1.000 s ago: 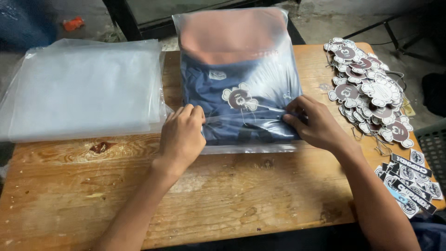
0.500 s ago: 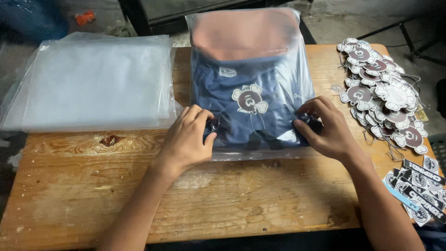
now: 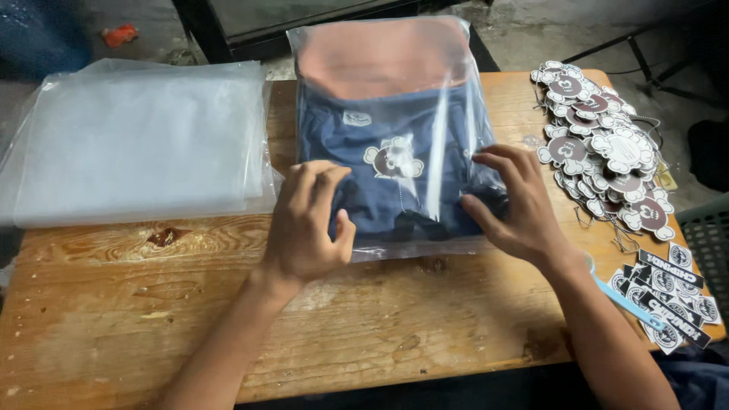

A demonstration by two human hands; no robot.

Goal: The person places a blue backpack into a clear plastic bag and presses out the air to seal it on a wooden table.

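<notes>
I am pressing my left hand (image 3: 307, 220) and right hand (image 3: 510, 199), fingers spread flat, on the clear plastic bag (image 3: 395, 133) holding a folded navy garment (image 3: 395, 178); it is lying on the worn wooden surface (image 3: 228, 319).

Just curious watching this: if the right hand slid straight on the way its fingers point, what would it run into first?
The right hand points up and to the left across the clear bag. It would probably first cross the white cartoon patch on the folded navy garment inside, though only through the plastic.
</notes>
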